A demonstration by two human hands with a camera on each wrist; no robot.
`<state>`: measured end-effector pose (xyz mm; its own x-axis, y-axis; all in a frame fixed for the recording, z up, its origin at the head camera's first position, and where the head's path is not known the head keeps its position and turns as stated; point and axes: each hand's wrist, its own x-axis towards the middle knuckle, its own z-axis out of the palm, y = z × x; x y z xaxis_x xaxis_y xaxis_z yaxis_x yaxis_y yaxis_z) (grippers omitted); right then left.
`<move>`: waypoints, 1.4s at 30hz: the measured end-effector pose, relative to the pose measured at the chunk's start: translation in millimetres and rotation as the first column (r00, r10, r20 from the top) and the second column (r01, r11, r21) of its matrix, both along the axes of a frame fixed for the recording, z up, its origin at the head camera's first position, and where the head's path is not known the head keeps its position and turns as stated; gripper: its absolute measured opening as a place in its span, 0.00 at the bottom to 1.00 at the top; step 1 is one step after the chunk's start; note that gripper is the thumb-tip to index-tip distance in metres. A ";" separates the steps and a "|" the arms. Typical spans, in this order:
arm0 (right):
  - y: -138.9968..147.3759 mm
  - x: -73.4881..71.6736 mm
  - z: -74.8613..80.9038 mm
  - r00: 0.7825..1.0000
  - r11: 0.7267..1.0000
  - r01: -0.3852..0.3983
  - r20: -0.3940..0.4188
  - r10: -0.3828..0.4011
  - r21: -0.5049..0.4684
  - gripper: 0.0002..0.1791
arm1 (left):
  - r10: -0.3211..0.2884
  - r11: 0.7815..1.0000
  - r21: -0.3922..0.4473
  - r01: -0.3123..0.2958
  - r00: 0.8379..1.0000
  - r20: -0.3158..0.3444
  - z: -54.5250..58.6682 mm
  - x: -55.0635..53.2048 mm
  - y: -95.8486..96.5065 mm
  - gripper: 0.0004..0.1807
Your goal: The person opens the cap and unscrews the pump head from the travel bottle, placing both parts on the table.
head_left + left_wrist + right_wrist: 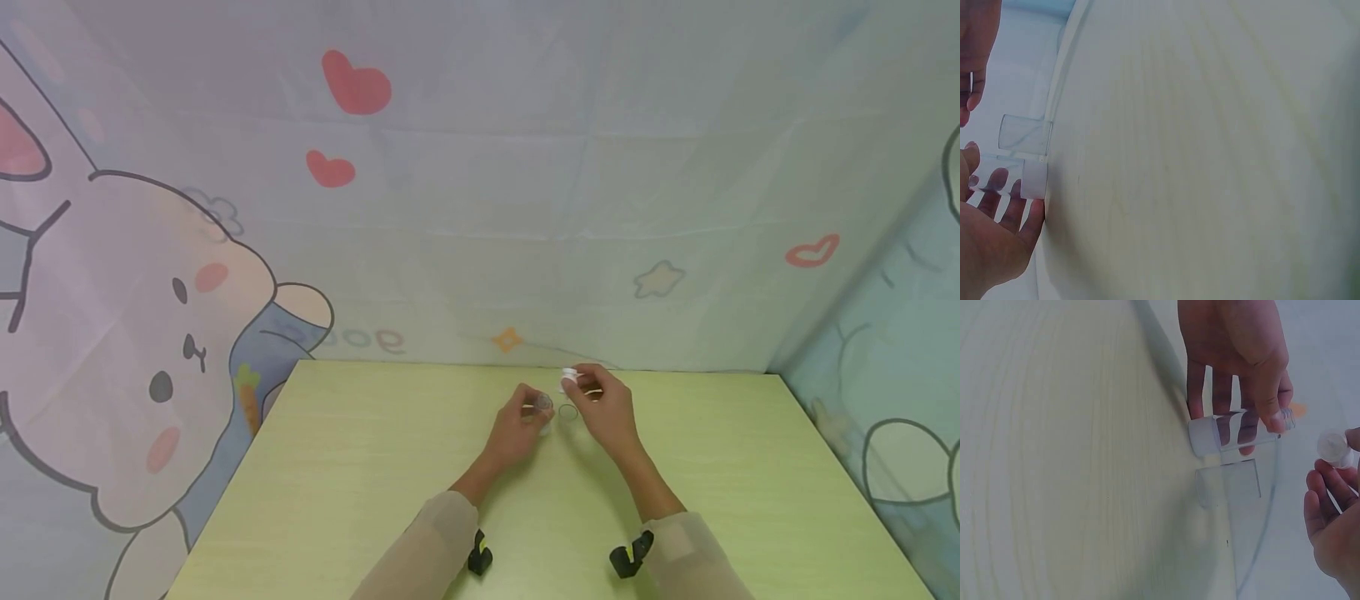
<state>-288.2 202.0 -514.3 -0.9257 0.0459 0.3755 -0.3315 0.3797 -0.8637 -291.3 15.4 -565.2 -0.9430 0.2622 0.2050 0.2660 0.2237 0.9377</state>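
Observation:
My left hand [519, 425] grips a small clear bottle [1244, 430] with a white base [1204, 436]. The bottle stands upright with its base at the tabletop, and its threaded neck [1289, 419] is uncovered. My right hand [606, 410] pinches a white cap [569, 378] between thumb and fingers, raised above the table and to the right of the neck. Close beside the bottle stands an empty clear cylindrical cup [1025, 134], its round rim showing in the head view. Neither hand touches this cup.
The hands work near the back edge of a pale yellow-green table [360, 467]. Behind it hangs a printed cloth backdrop [480, 250] with hearts and a rabbit, and another cloth [900, 400] covers the right side. A black wrist camera [480, 557] sits at the left sleeve.

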 end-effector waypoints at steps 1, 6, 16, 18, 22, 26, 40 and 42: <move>0.2 0.0 -0.6 1.000 1.000 0.003 0.000 -0.003 0.001 0.18 | 0.001 1.000 -0.003 -0.001 1.000 0.002 0.1 0.0 0.0 0.11; 2.0 -0.8 -2.9 1.000 1.000 0.018 0.002 -0.018 0.000 0.17 | 0.007 1.000 -0.007 -0.007 1.000 0.006 0.7 -0.3 0.0 0.11; 7.2 -0.4 -7.5 0.999 1.000 0.030 0.018 -0.030 0.003 0.17 | 0.000 1.000 -0.012 0.000 1.000 0.017 -0.8 -1.7 -0.2 0.11; 8.6 -0.9 -8.3 0.999 0.999 0.033 0.016 -0.033 0.003 0.16 | -0.001 1.000 -0.015 0.001 1.000 0.019 0.0 -1.7 -0.1 0.11; 10.5 -0.9 -9.7 0.999 0.999 0.041 0.017 -0.041 -0.010 0.16 | -0.002 1.000 -0.020 0.003 0.999 0.032 0.9 -1.4 -0.2 0.12; 11.9 -0.8 -11.9 0.999 0.999 0.048 0.020 -0.048 -0.014 0.15 | -0.005 1.000 -0.021 0.006 0.999 0.042 1.2 -0.7 -0.3 0.12; 17.9 -0.3 -19.8 0.997 0.998 0.059 0.039 -0.060 0.025 0.16 | 0.014 0.999 -0.035 -0.014 1.000 0.006 -3.3 -4.1 0.8 0.12; 18.8 -0.5 -20.9 0.997 0.998 0.062 0.041 -0.063 0.025 0.16 | 0.015 0.999 -0.034 -0.015 1.000 0.002 -3.8 -4.5 1.1 0.12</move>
<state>-288.8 220.8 -535.2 -0.9364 0.0952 0.3378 -0.2701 0.4191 -0.8668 -295.9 16.5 -568.9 -0.9473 0.2551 0.1939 0.2603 0.2594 0.9300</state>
